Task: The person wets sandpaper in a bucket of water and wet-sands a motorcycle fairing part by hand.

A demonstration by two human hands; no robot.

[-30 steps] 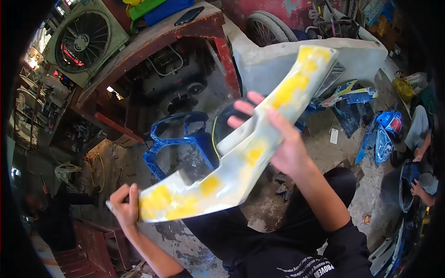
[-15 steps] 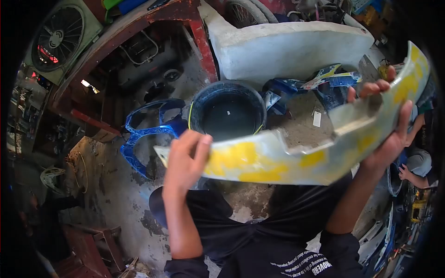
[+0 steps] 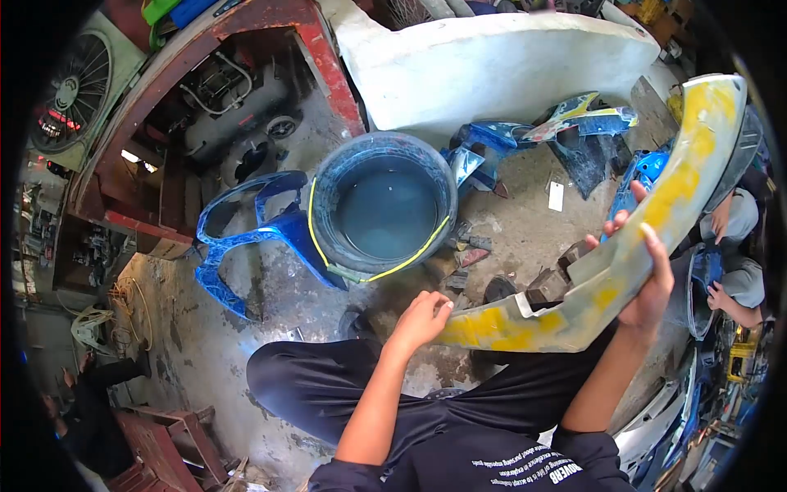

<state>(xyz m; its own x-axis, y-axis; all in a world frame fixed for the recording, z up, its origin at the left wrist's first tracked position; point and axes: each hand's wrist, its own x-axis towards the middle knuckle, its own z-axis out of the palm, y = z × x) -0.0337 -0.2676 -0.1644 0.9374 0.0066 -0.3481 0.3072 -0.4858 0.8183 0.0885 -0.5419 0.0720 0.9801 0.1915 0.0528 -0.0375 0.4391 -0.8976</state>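
Across my lap I hold a long curved body panel, pale grey with rough yellow patches and a notch in its inner edge. My left hand is closed at the panel's lower left end, with that tip hidden behind the fingers. Farther along, my right hand grips the middle of the panel, its thumb on the near face and its fingertips showing past the far edge. Beyond my left hand stands a black bucket of dark water with a yellow handle.
A blue frame-like panel lies left of the bucket. Blue and multicoloured panels lie by a white wall. An air compressor sits under a red bench. Other people are at right and lower left.
The panel has swung so its right end stands higher and its left end sits lower and farther right. My left hand has moved right and down with it. The view has shifted slightly.
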